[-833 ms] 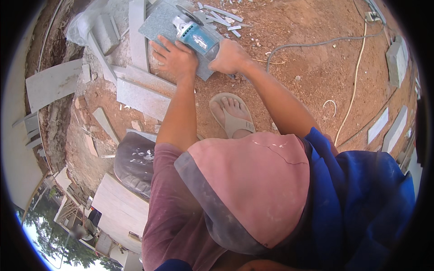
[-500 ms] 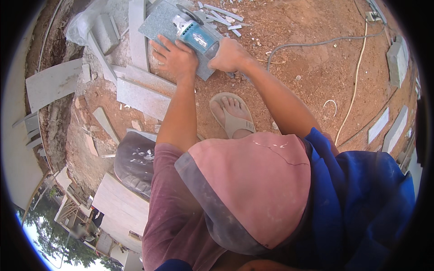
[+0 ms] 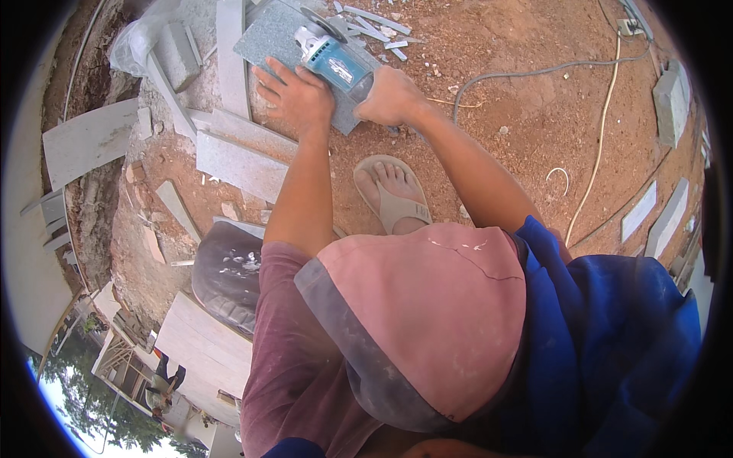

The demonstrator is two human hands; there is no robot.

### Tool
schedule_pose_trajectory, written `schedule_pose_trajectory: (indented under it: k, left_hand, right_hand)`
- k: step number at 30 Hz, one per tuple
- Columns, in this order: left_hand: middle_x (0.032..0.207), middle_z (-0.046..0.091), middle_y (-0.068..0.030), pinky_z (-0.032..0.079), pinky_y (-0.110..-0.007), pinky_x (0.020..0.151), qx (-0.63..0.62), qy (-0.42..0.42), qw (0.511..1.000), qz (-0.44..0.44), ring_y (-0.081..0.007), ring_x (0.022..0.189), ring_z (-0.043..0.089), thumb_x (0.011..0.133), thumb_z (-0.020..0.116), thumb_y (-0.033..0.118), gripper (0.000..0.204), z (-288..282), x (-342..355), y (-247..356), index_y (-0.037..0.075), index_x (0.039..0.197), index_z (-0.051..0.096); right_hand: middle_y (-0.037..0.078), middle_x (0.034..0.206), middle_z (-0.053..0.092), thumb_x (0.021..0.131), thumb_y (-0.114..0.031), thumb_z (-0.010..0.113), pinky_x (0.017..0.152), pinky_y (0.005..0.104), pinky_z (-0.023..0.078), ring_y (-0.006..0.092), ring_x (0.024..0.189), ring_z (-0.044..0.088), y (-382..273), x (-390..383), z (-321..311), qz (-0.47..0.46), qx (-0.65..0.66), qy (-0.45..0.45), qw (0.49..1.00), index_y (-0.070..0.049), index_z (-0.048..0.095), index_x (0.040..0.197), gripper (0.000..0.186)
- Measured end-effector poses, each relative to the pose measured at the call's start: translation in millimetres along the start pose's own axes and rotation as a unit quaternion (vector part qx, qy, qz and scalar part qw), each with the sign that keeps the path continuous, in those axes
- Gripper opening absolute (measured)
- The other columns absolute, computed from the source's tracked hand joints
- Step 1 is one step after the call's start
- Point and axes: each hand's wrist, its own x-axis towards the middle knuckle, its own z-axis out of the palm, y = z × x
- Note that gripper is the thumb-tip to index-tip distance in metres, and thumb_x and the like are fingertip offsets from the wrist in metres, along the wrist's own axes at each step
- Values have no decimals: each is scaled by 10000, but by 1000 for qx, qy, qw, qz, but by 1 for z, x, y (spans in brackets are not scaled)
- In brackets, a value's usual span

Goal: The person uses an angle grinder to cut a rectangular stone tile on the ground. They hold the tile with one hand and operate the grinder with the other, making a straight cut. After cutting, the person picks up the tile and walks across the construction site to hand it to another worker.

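Note:
A teal angle grinder [image 3: 336,62] lies across a grey stone slab [image 3: 269,40], its dark disc [image 3: 324,24] over the slab's far part. My right hand [image 3: 389,97] is closed round the rear of the grinder's body. Spread on the slab, my left hand [image 3: 299,93] has its fingers apart, the ones on the right beside or touching the grinder; whether they press on it I cannot tell. The slab's near corner shows below the grinder, between my hands. Right of the disc lie several thin cut strips [image 3: 366,27] of stone.
Long pale slabs [image 3: 238,162] lean and lie left of my arms. A grey cable [image 3: 527,73] and a white cord [image 3: 603,145] cross the reddish dirt on the right. My sandalled foot [image 3: 393,195] stands near the slab. A dark seat-like object [image 3: 227,275] is at lower left.
My hands and the grinder have hardly moved; the grinder sits a touch further right. In the far lower-left background, a dark figure-like shape shows more than before.

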Motion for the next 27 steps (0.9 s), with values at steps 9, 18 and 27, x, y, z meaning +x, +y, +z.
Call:
schedule_pose_trajectory:
  k: [9, 18, 27]
  left_hand:
    - [1734, 95, -276, 212, -802, 1129, 4, -8, 1000, -7, -516, 1563, 172, 1096, 380, 348, 666, -1, 0, 1, 41, 1664, 214]
    - [1733, 90, -279, 232, -797, 1120, 3, -10, 1000, -8, -520, 1558, 178, 1097, 389, 345, 669, -1, -1, 2, 41, 1666, 211]
    - [1730, 88, -284, 224, -795, 1126, 2, -10, 1000, -5, -523, 1560, 169, 1099, 384, 346, 665, -1, -1, 1, 37, 1663, 212]
  right_hand:
    - [352, 1021, 737, 673, -236, 757, 917, 433, 606, 417, 1010, 760, 1, -2, 1, 8, -1, -7, 1000, 138, 752, 945, 463]
    - [360, 1004, 732, 674, -239, 754, 916, 434, 606, 425, 1007, 758, 3, -2, 1, 7, 0, -8, 1000, 149, 746, 934, 467]
    - [347, 1004, 740, 676, -239, 759, 915, 428, 605, 414, 1003, 761, 8, -5, 3, 5, -10, -3, 1000, 146, 749, 944, 469]
